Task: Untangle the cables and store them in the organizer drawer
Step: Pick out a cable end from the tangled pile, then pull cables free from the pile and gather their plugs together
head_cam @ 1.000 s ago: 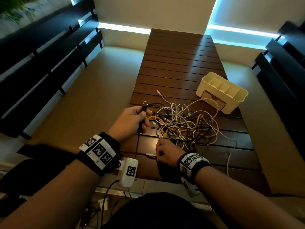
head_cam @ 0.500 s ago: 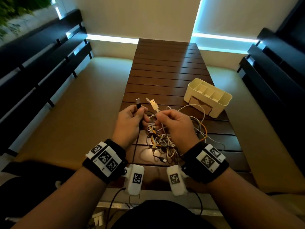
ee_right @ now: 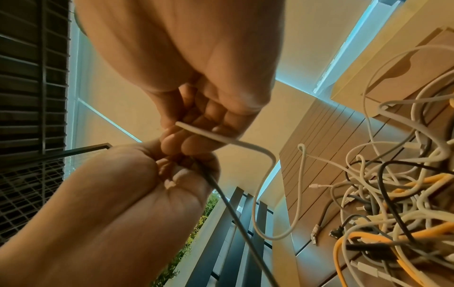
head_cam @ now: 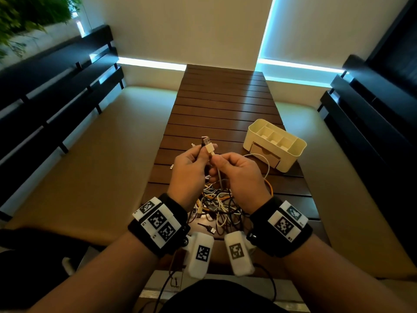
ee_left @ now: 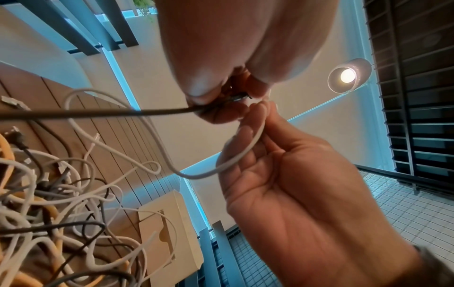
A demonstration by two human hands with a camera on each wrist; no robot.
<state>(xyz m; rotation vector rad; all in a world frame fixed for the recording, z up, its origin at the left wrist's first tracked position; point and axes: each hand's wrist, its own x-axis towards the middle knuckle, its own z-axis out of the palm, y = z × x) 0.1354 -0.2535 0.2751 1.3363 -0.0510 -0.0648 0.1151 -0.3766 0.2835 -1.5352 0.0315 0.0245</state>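
Note:
A tangle of white, grey, black and orange cables (head_cam: 216,204) lies on the slatted wooden table (head_cam: 225,102), below both raised hands. My left hand (head_cam: 204,152) pinches a black cable (ee_left: 98,113) just under its USB plug (head_cam: 205,140). Beside it, my right hand (head_cam: 217,160) pinches a white cable (ee_right: 221,139) below its white plug (head_cam: 210,150). Both cables trail down into the tangle (ee_right: 393,213). The cream organizer (head_cam: 293,154) stands at the right, and its drawer (head_cam: 264,154) looks closed.
Padded beige benches (head_cam: 101,166) with dark slatted backs flank the table on both sides. A loose black USB plug (head_cam: 209,229) lies near the table's front edge. The far half of the table holds nothing but bare slats.
My right hand rose from the table with the white plug and met the left hand. Both plugs now stand side by side above the tangle, higher than before.

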